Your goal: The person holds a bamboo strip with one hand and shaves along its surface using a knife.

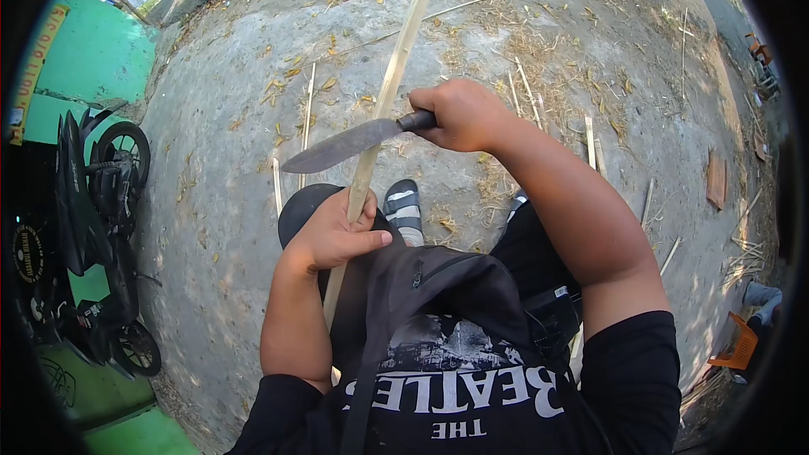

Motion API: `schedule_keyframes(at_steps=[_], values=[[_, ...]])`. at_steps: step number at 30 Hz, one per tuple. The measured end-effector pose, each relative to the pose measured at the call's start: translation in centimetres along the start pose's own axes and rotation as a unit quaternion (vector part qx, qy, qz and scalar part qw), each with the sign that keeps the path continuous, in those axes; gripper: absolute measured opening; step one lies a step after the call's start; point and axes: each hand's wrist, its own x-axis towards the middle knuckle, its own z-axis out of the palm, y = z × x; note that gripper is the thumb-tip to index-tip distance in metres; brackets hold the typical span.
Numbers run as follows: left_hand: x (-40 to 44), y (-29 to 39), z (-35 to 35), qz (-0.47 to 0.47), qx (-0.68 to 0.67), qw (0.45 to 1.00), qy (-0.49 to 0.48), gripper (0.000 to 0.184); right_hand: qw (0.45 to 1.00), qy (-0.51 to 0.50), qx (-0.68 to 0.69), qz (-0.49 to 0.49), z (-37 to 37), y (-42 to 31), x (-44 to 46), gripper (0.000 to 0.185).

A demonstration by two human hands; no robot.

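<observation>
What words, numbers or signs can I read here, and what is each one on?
"THE BEATLES": on the black T-shirt, upside down in this view.
"379": end of a number on the yellow banner; its earlier digits are too blurred to be sure.
Lettering on the round emblem: too small to read reliably.

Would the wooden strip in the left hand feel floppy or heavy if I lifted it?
The wooden strip probably feels stiff: it runs straight beyond the left hand. It is likely light for its length, being slender. Its flat faces suggest sliding rather than rolling.
</observation>
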Motion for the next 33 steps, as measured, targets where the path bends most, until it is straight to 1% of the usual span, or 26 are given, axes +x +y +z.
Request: schedule_keyframes(at_steps=[1, 2, 7, 10, 11, 13, 14, 16, 17, 20, 21, 23, 24, 25, 26, 28, 32, 33], values=[[0.2, 0.2, 0.3, 0.01, 0.03, 1.0, -0.001, 0.042, 0.999, -0.022, -0.034, 0.017, -0.1, 0.6, 0.3, 0.024], [0.3, 0.3, 0.5, 0.02, 0.059, 0.998, -0.002, 0.042, 0.999, -0.025, -0.033, 0.027, 0.2, 0.7, 0.2, 0.023], [0.3, -0.1, 0.0, 0.003, 0.004, 1.0, 0.001, 0.04, 0.997, -0.031, -0.042, 0.057, -0.2, -0.2, 0.3, 0.021], [0.0, 0.0, 0.6, -0.011, -0.039, 0.999, 0.031, 0.037, 0.998, -0.011, -0.054, 0.038, -0.1, -0.8, -0.1, 0.02], [0.1, 0.3, 0.8, -0.015, -0.056, 0.997, 0.045, 0.036, 0.997, -0.029, -0.06, 0.044, -0.3, -1.1, -0.2, 0.019], [0.2, 0.5, 0.9, -0.003, -0.034, 0.999, 0.043, 0.035, 0.994, -0.066, -0.072, 0.054, -1.0, -2.0, -0.2, 0.017], [0.1, 0.4, 1.0, 0.0, -0.024, 0.999, 0.042, 0.034, 0.991, -0.069, -0.07, 0.088, -1.2, -2.0, 0.0, 0.017], [0.2, -0.4, 0.9, 0.01, -0.048, 0.997, 0.051, 0.037, 0.983, -0.073, -0.066, 0.157, -1.6, -1.1, 0.6, 0.017], [0.4, -0.5, 0.8, 0.019, -0.058, 0.997, 0.055, 0.038, 0.98, -0.073, -0.069, 0.17, -1.8, -0.5, 0.6, 0.017], [0.4, -0.3, 0.9, -0.001, -0.056, 0.996, 0.072, 0.037, 0.987, -0.069, -0.056, 0.136, -1.5, -0.5, 0.0, 0.016], [0.4, -0.3, 1.0, -0.003, -0.055, 0.996, 0.072, 0.037, 0.985, -0.085, -0.068, 0.133, -1.9, -1.3, -0.1, 0.016], [0.5, -0.3, 1.1, -0.008, -0.053, 0.996, 0.073, 0.036, 0.988, -0.085, -0.079, 0.1, -1.7, -2.4, -0.4, 0.016], [0.5, -0.5, 1.2, 0.004, -0.044, 0.996, 0.075, 0.036, 0.989, -0.085, -0.083, 0.083, -1.6, -2.7, -0.5, 0.016], [0.7, -0.7, 1.4, 0.016, -0.037, 0.996, 0.076, 0.036, 0.985, -0.093, -0.104, 0.103, -1.9, -2.7, -0.3, 0.017], [0.7, -0.9, 1.6, 0.029, -0.03, 0.996, 0.075, 0.035, 0.982, -0.091, -0.097, 0.137, -2.0, -2.1, 0.0, 0.017], [0.7, -0.9, 1.7, 0.02, -0.004, 0.996, 0.082, 0.035, 0.972, -0.081, -0.085, 0.204, -2.7, -0.5, 0.6, 0.018], [0.9, -0.9, 1.6, 0.001, 0.024, 0.993, 0.114, 0.034, 0.978, -0.103, -0.068, 0.169, -2.3, -1.3, 0.1, 0.019], [1.0, -0.7, 1.8, -0.002, 0.029, 0.992, 0.121, 0.033, 0.981, -0.114, -0.089, 0.13, -1.9, -1.8, -0.1, 0.019]])
